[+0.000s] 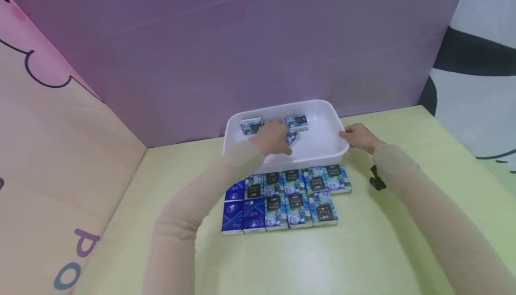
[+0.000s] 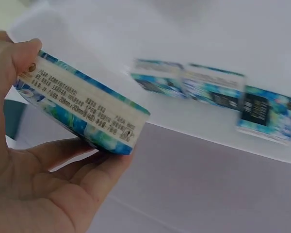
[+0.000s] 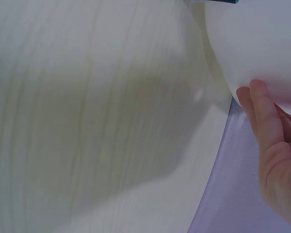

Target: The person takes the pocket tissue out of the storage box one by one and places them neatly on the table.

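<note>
My left hand (image 1: pixel 271 138) reaches into a white plastic tub (image 1: pixel 326 140). Between its thumb and fingers it pinches a floral tissue pack (image 2: pixel 87 109), whose printed narrow side faces the left wrist camera. More floral packs lie in the tub beyond it: the left wrist view has three in a row, one of them a pack with a black label (image 2: pixel 266 115). At the tub's right end my right hand (image 1: pixel 360 137) grips the rim. In the right wrist view its fingers (image 3: pixel 266 114) lie against the tub's outer wall.
In front of the tub, floral tissue packs (image 1: pixel 298 210) and blue tissue packs (image 1: pixel 254 214) lie in two rows on the pale table (image 1: pixel 282 263). A small black and yellow object (image 1: pixel 377 179) lies near the right forearm. A purple backdrop (image 1: pixel 250 53) stands behind the tub.
</note>
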A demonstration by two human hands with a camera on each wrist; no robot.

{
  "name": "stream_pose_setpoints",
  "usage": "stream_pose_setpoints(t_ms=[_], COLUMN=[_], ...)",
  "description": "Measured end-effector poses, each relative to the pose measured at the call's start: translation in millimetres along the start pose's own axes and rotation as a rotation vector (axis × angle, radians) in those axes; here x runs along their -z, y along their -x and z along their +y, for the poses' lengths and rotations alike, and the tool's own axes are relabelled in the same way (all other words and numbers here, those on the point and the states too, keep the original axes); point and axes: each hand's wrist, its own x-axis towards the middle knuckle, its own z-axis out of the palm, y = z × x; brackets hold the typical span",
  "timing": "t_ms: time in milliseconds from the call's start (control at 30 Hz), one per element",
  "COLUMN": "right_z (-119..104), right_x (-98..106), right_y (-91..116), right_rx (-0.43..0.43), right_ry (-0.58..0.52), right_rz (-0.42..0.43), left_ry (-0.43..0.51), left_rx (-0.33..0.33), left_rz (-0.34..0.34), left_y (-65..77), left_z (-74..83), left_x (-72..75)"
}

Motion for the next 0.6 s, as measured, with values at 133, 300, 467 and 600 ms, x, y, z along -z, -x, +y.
stream_pose_setpoints(t_ms=[133,300,467,600], right_z=[3,4,1,2], right_x=[1,0,-4,-6], right_y=[1,1,-1,-3], right_rx=[0.011,0.003,-0.016,0.005], right_ry=[-0.024,-0.019,-0.007,-0.015], right_rz=[0.014,0.019,0.010,0.011], left_ry=[-0.018,-0.067,-0.109,-0.115], left_rx=[-0.061,-0.162,-0.231,-0.291], left_rz=[-0.024,-0.007,0.003,0.002], left_y=[7.8,16.6,25.9,32.8], left_z=[18.3,36.9,51.4,62.7], left_x=[-2.4,-6.8,-11.9,-17.5])
